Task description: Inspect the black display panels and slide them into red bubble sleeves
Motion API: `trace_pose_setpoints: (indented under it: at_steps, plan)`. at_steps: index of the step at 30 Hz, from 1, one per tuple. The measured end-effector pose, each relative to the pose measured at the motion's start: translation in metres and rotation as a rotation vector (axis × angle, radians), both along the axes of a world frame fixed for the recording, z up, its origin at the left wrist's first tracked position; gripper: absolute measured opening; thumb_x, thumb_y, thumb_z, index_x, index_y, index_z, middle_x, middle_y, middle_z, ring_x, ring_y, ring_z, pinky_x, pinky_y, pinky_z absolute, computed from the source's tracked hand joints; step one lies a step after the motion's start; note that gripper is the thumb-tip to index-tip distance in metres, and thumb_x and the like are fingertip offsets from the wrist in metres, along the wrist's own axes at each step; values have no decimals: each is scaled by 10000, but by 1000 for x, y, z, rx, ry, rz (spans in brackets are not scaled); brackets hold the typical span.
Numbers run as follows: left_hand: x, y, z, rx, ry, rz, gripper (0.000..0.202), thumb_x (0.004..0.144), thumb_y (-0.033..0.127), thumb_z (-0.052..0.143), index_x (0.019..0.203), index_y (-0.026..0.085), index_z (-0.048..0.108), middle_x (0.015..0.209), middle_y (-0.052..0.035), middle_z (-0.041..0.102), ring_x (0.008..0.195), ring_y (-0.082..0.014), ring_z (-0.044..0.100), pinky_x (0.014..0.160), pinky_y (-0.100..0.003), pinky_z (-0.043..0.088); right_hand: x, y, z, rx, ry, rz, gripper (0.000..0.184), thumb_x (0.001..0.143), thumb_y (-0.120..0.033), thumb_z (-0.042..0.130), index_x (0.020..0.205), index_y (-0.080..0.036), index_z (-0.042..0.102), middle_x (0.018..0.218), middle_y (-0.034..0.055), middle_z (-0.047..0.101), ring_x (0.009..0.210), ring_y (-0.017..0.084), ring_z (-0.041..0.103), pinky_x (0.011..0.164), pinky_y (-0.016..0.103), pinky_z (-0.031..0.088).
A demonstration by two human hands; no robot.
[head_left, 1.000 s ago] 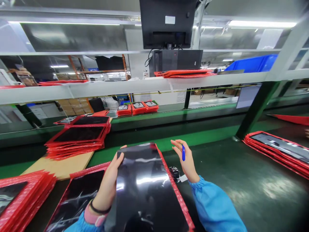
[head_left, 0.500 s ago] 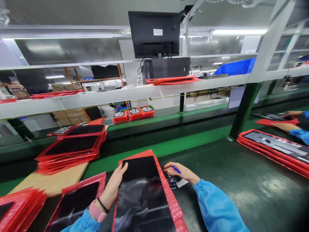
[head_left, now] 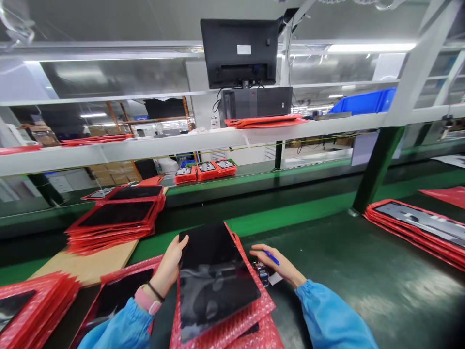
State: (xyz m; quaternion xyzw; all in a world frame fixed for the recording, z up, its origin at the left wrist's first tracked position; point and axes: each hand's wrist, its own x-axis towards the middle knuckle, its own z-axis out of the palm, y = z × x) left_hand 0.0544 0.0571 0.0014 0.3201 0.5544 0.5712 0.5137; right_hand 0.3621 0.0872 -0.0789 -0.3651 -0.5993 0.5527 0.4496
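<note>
My left hand (head_left: 167,264) grips the upper left edge of a glossy black screen panel (head_left: 218,276), its thumb on the front face. The panel is tilted up, with red bubble-wrap pouches (head_left: 267,304) behind and beneath it. Part of another dark panel peeks out under the lower edge. To the right, my right hand (head_left: 283,266) keeps a blue pen (head_left: 271,257) tucked between its fingers, the fingers pointing toward the panel's right edge. Small shiny objects (head_left: 262,274) and a white slip (head_left: 275,278) lie below that hand; their kind is unclear.
On the left, red pouches with black panels form a stack (head_left: 116,223) on a wooden board (head_left: 92,264), with more (head_left: 39,303) nearer me. Another pouch stack (head_left: 417,223) lies right, by a green post (head_left: 379,169). A shelf (head_left: 174,148) bearing a monitor (head_left: 240,53) crosses ahead.
The panel's near end has come up, uncovering red bubble wrap and another dark panel beneath. My right hand still has the pen. A co-worker's hands at the far right have left the view.
</note>
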Motion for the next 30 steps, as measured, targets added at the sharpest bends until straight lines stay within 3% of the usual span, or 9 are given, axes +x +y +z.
trace_pose_setpoints:
  at_steps: [4,6,11,14,17,21,26,30]
  plan:
    - [10,10,-1,-22,85,-35,292,927,322,518,1173,171,562,1152,-92,627,950,-193,636,825,-397,534,-11,-9,15,136,15,-75,393,850,-454,616,1164,-219,600,1225,124,669,1204,247,579,1080,455,360]
    - [6,12,-1,-74,159,-75,278,921,344,528,1116,156,588,1078,-81,643,890,-184,641,778,-381,543,-20,-20,22,189,-7,-36,337,882,-426,582,1155,-229,606,1235,126,662,1194,253,587,1066,464,378]
    - [-39,13,12,-196,445,-47,269,874,389,596,986,145,614,968,-50,636,833,-181,624,730,-359,528,-36,-51,34,286,-149,121,294,859,-338,632,1135,-243,662,1284,126,631,1219,283,565,1049,473,406]
    - [-60,5,9,-273,528,-42,277,894,413,557,956,147,602,892,-34,628,745,-151,607,685,-333,516,-37,-57,40,331,-241,159,249,802,-256,689,1048,-222,694,1297,141,615,1265,315,514,1074,510,365]
    - [-57,-11,-7,-359,452,-161,335,911,456,509,907,135,604,756,-8,612,614,-129,582,616,-318,509,-37,-56,45,370,-330,209,166,782,-215,695,947,-201,688,1254,152,642,1272,322,503,1071,517,367]
    - [-42,-28,-23,-237,294,-237,257,918,389,522,938,142,591,783,0,603,648,-121,581,629,-294,500,-37,-59,51,418,-480,277,160,802,-242,685,956,-205,664,1286,136,620,1319,290,449,1079,488,372]
    - [-38,-28,-30,-114,231,-217,141,880,268,591,814,149,554,691,41,528,604,-107,529,579,-256,445,-46,-79,58,479,-452,426,166,796,-255,699,954,-206,699,1229,115,664,1243,267,537,1122,426,336]
    - [-39,-23,-31,-78,174,-278,99,823,216,651,850,145,586,774,12,620,702,-139,605,714,-325,496,-57,-89,64,507,-399,528,213,774,-192,705,985,-208,726,1190,112,684,1221,255,555,1107,383,365]
